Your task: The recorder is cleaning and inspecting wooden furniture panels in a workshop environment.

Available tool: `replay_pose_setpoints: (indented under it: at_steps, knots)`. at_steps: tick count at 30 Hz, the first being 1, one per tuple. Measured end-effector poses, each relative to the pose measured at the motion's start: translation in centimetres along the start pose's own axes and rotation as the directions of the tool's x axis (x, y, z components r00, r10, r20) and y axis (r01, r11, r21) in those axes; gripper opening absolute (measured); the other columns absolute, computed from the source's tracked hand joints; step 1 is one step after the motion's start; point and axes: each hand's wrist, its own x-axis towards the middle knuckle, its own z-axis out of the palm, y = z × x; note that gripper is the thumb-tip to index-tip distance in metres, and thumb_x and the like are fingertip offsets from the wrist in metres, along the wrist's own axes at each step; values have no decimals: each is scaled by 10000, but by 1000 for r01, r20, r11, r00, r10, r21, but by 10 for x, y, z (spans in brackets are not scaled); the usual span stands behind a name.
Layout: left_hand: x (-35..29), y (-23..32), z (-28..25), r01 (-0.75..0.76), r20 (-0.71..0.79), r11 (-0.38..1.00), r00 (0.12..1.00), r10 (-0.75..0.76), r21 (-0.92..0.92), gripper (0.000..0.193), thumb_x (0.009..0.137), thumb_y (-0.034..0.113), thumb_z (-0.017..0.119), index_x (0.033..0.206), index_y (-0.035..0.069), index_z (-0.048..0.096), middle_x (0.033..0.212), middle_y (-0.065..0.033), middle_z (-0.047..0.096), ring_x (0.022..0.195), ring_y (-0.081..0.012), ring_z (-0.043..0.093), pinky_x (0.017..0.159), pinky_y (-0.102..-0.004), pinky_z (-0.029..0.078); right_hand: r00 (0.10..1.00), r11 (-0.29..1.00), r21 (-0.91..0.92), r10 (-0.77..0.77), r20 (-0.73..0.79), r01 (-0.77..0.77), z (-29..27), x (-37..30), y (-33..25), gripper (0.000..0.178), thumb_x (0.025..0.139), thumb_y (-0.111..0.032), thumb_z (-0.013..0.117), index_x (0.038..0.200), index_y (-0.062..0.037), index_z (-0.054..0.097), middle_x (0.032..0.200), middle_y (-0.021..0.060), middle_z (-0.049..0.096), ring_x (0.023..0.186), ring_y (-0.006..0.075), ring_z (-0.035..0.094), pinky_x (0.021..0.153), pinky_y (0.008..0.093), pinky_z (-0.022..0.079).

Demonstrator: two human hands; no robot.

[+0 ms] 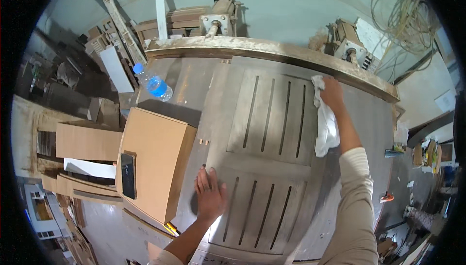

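A grey wooden door panel point(264, 160) with two sets of long vertical slots lies flat in front of me. My right hand point(332, 91) is closed on a white cloth point(326, 129) at the panel's far right edge, and the cloth hangs down along that side. My left hand point(211, 195) rests on the panel's left edge beside the lower slots, its fingers spread and nothing in it. Two small wooden dowels point(204, 142) stick out at the left edge, a little beyond my left hand.
A cardboard box point(153, 158) with a black phone point(128, 176) on it stands at the left. Behind it lies a water bottle point(156, 86) with a blue cap. A long beam point(272, 54) with two clamp cylinders point(217, 22) bounds the far side. Coiled hoses point(407, 20) hang at the right.
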Motion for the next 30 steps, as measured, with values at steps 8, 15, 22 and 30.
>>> replay_pose_setpoints:
  at_steps: [8,15,22,30]
  knots:
    - [-2,0,-5,-76,-80,997,994,75,-5,615,967,272,428,1425,-90,236,1452,-357,186,1355,-493,216,1108,-575,177,997,998,14,54,-56,-53,-8,9,9,320,757,-121,597,1066,-36,587,1112,200,612,1078,385,574,921,471,468]
    - [-9,-1,3,-27,-147,1000,989,28,11,633,928,258,503,1428,-57,279,1469,-326,224,1360,-454,253,1116,-549,194,993,987,158,-6,118,-13,-15,-65,5,356,744,-160,620,1082,-53,654,1098,219,647,1040,406,602,908,479,475]
    - [-15,-3,-2,-38,-219,999,975,36,-7,594,954,274,463,1425,-45,292,1420,-313,329,1345,-411,305,1107,-533,233,569,978,141,-203,797,151,-90,-178,4,589,700,-422,725,1108,-3,655,1125,244,638,1045,393,610,911,423,483]
    - [-9,-16,49,-144,-433,954,901,17,-263,641,899,312,561,1427,37,323,1419,-280,320,1310,-453,323,1108,-498,290,884,980,-58,-145,444,189,-151,-394,-21,643,742,-362,677,1269,-15,553,1230,209,593,1147,381,544,994,447,408]
